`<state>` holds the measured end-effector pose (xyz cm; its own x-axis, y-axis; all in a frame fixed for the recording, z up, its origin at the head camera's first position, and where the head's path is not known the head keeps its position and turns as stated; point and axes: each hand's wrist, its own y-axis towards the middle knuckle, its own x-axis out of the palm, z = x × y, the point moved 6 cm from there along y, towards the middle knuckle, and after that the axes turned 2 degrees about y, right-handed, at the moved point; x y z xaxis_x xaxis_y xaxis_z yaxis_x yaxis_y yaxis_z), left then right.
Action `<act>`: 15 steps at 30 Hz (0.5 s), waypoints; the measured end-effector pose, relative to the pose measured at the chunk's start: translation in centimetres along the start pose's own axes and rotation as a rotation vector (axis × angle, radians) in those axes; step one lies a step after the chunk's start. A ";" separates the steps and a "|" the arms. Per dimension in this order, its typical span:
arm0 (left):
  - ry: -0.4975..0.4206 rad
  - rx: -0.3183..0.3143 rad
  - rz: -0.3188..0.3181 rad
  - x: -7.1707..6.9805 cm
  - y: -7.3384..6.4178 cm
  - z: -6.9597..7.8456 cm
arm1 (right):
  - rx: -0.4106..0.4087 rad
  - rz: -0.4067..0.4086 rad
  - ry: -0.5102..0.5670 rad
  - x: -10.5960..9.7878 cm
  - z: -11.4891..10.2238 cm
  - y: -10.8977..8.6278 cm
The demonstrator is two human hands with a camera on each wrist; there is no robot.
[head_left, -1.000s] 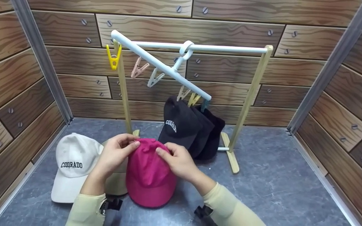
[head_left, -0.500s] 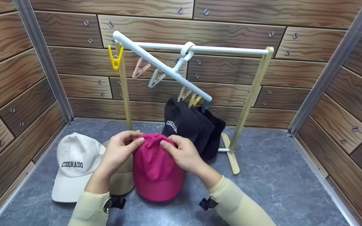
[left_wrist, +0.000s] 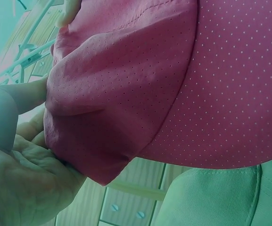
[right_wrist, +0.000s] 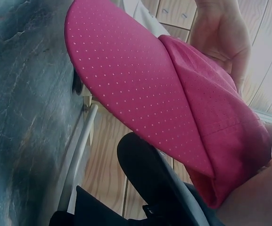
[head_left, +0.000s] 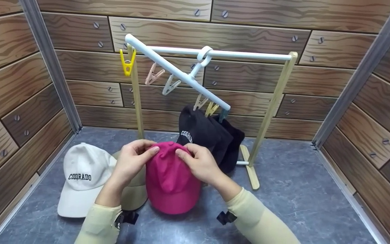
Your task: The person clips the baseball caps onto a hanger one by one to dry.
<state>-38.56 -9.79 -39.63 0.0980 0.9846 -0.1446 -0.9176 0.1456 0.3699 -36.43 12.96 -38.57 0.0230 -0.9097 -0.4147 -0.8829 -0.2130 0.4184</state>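
Note:
Both hands hold a magenta baseball cap (head_left: pixel 173 176) by its crown, brim hanging down, in front of the rack. The left hand (head_left: pixel 134 159) pinches the crown's left side between thumb and fingers; the right hand (head_left: pixel 200 162) pinches the right side. In the left wrist view the cap's perforated cloth (left_wrist: pixel 121 80) fills most of the frame, with the left palm (left_wrist: pixel 32 174) beside it. The right wrist view shows the dotted brim (right_wrist: pixel 126 80). Behind the cap, several dark caps (head_left: pixel 201 130) hang from clips on a white hanger (head_left: pixel 178 73).
A white cap (head_left: pixel 81 176) lettered COLORADO and an olive cap (head_left: pixel 134 196) sit on the grey marbled surface (head_left: pixel 300 203) at left. The hanger hooks on a rack bar (head_left: pixel 249 55) with wooden posts (head_left: pixel 273 108). A yellow clip (head_left: pixel 127 63), a pink clip (head_left: pixel 154 74) and a pale clip (head_left: pixel 171 85) hang free.
Both hands have lifted the magenta cap slightly up and to the right, away from the olive cap. The grip looks the same. The head view has shifted a little.

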 end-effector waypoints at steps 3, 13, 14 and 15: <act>0.013 0.001 0.006 -0.1 0.1 0.2 | -0.005 -0.004 0.004 0.0 -0.1 0.2; 0.029 0.015 0.010 0.2 0.6 0.7 | -0.050 -0.011 -0.006 -0.3 0.0 0.8; 0.032 0.014 0.011 0.2 0.7 0.7 | -0.054 -0.008 -0.011 -0.4 0.0 0.8; 0.036 0.015 0.011 0.2 0.8 0.8 | -0.062 -0.006 -0.013 -0.4 -0.1 0.9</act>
<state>-38.94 -9.42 -38.66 0.0732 0.9822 -0.1732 -0.9128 0.1360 0.3851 -37.19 13.15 -37.98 0.0212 -0.9037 -0.4277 -0.8518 -0.2402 0.4655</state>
